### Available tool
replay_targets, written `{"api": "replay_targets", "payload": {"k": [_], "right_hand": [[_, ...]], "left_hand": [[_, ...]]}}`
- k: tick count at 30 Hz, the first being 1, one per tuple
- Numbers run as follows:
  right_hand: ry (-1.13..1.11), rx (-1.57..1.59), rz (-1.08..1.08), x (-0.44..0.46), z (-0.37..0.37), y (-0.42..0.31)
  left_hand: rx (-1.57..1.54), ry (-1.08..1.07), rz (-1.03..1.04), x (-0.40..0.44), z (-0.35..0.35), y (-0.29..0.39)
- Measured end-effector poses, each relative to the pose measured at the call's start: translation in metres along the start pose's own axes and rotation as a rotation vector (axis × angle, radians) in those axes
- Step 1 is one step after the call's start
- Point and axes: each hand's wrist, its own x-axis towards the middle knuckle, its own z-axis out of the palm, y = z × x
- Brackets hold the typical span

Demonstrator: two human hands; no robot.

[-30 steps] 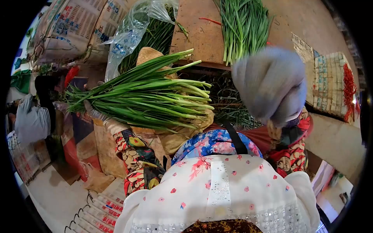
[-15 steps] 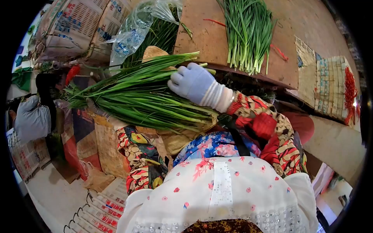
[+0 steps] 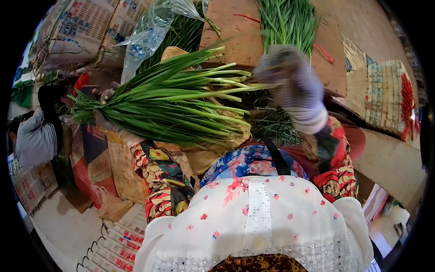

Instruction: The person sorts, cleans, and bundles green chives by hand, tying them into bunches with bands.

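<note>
My left hand point(image 3: 107, 96), in a dark-stained glove, is closed around the leafy end of a loose bunch of garlic chives point(image 3: 167, 104); the leaves partly hide it. The pale cut ends fan out to the right above my lap. My right hand point(image 3: 287, 77), in a pale knitted glove, is smeared by motion just right of those ends. One long stalk reaches toward its fingers, but whether they grip it cannot be made out. Behind my right hand, a neat bunch of garlic chives point(image 3: 290, 22) lies on a brown board point(image 3: 235, 31), with a red tie under it.
At the upper left, a clear plastic bag point(image 3: 147, 41) lies by more greens, beside printed cartons point(image 3: 81, 31). Red ties point(image 3: 408, 104) hang over a taped box point(image 3: 383, 97) at the right. Loose trimmings point(image 3: 274, 118) lie below the board. Another person's gloved hand point(image 3: 36, 140) shows far left.
My right hand has moved right and away from the bunch, toward the board, and is now blurred. The stalks in my left hand have spread apart at their cut ends.
</note>
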Motion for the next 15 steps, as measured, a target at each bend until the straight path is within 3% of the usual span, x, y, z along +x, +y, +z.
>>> {"api": "replay_targets", "payload": {"k": [1,3,7,9,10,11,15], "right_hand": [[-0.148,0.144,-0.11,0.003,-0.003,-0.018],[-0.199,0.37,-0.143,-0.014,-0.006,-0.061],[-0.212,0.172,-0.098,-0.052,-0.046,-0.091],[-0.141,0.025,0.002,-0.072,-0.08,-0.068],[0.084,0.036,0.121,-0.08,-0.082,-0.056],[0.188,0.011,0.086,-0.087,-0.084,-0.042],[0.143,0.166,0.044,-0.082,-0.098,-0.065]], "left_hand": [[0.034,0.002,0.0,-0.001,-0.004,0.003],[0.033,0.042,-0.031,-0.006,-0.016,0.011],[0.038,0.095,-0.042,-0.012,-0.038,0.024],[0.048,0.077,-0.028,-0.008,-0.033,0.02],[0.044,0.065,-0.023,-0.005,-0.022,0.014],[0.039,0.053,-0.019,-0.002,-0.011,0.008],[0.057,0.041,0.018,0.004,0.019,-0.003]]}}
